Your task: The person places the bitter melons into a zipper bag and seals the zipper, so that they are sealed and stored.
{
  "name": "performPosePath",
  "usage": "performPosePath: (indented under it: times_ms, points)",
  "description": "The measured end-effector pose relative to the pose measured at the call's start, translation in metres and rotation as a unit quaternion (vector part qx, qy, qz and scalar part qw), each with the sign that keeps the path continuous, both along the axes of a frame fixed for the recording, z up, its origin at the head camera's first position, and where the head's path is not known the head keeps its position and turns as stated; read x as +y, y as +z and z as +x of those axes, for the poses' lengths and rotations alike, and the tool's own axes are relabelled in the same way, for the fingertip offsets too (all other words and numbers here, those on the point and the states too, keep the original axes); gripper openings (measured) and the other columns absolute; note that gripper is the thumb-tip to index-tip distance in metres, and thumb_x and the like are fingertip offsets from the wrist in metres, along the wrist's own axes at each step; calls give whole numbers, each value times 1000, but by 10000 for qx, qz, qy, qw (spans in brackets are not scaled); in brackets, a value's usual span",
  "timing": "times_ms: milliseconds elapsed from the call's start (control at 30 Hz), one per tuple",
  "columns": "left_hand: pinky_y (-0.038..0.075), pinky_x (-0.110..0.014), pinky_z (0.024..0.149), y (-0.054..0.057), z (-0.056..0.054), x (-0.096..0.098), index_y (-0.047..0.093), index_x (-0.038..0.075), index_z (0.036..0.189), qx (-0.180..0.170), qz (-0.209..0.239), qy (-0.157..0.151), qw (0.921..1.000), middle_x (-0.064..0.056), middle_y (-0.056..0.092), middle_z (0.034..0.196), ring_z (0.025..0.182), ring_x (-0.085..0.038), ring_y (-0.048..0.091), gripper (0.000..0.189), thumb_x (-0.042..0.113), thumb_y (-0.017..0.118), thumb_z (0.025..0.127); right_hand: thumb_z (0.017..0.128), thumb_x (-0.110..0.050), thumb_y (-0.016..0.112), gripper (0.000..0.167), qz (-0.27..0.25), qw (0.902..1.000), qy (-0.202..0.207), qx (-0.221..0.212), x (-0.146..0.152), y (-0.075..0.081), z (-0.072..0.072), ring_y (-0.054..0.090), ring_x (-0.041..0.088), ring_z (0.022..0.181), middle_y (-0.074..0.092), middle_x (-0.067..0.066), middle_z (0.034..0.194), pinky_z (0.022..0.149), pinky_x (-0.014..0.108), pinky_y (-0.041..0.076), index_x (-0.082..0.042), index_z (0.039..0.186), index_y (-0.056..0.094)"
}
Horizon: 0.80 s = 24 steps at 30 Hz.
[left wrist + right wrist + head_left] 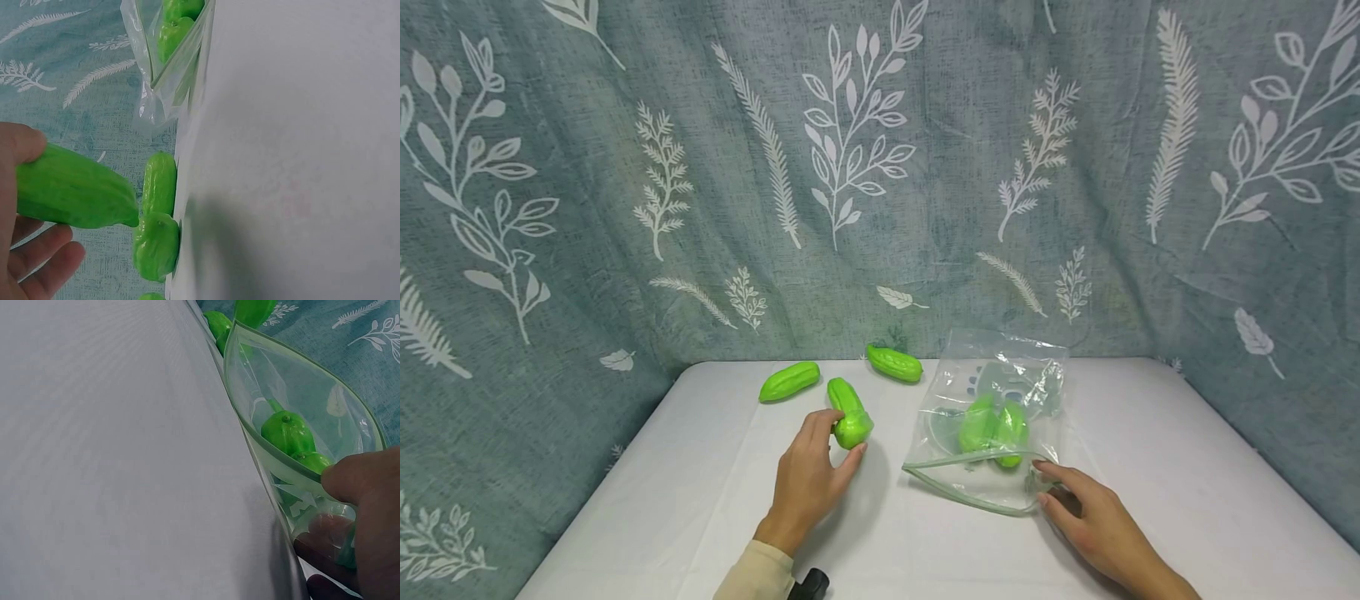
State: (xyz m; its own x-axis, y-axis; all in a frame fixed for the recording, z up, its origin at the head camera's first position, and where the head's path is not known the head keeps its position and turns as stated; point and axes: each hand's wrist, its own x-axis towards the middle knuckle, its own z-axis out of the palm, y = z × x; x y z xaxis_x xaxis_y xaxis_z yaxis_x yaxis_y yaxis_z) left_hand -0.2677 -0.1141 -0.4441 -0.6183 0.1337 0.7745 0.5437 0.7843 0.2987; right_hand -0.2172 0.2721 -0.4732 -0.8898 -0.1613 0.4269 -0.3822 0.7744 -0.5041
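My left hand grips a glossy green cucumber by its side, just above the table. The left wrist view shows this cucumber between the thumb and fingers, its narrow tip pointing away from the palm. Over on the right, my right hand pinches the green-edged rim of a clear zip bag. The bag's mouth gapes in the right wrist view, and two green cucumbers lie inside. Part of the right hand is cut off there.
Behind the held cucumber lies another cucumber. One cucumber rests to its left and one more to its right, near the back edge of the white table. A leaf-patterned blue-green curtain hangs close behind.
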Motion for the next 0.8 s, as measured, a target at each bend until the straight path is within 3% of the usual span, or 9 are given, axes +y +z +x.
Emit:
performPosePath:
  times_ms: [167, 300, 500, 800]
  points:
    - [56, -31, 66, 0, 2, 2, 61, 5, 122, -57, 129, -59, 9999, -8, 67, 112, 90, -18, 66, 53, 24, 85, 80, 95, -27, 70, 43, 16, 10000, 0, -40, 0, 0, 0, 60, 32, 120, 66, 4, 128, 98, 55, 44, -15, 136, 61]
    - [56, -26, 68, 2, 4, 5, 59, 4, 125, -240, 437, -285, 9983, -8, 68, 114, 90, -17, 66, 54, 20, 84, 80, 95, -26, 70, 43, -23, 10000, 3, -80, 0, 1, 0, 60, 32, 119, 66, 4, 127, 98, 55, 44, -15, 136, 61]
    - [58, -34, 70, 3, 7, 9, 57, 5, 126, -477, 752, -640, 9940, -7, 67, 123, 96, -19, 66, 52, 16, 82, 82, 95, -25, 71, 43, -19, 10000, 11, -42, 0, 2, 1, 60, 32, 120, 66, 4, 127, 98, 55, 44, -14, 136, 61]
    - [58, -34, 69, 1, 7, 11, 55, 3, 133, -466, 791, -805, 9925, -10, 66, 115, 92, -18, 65, 59, 14, 82, 81, 94, -24, 72, 43, -4, 10000, 23, 44, 0, 1, -1, 61, 32, 118, 67, 4, 126, 97, 55, 44, -14, 135, 62]
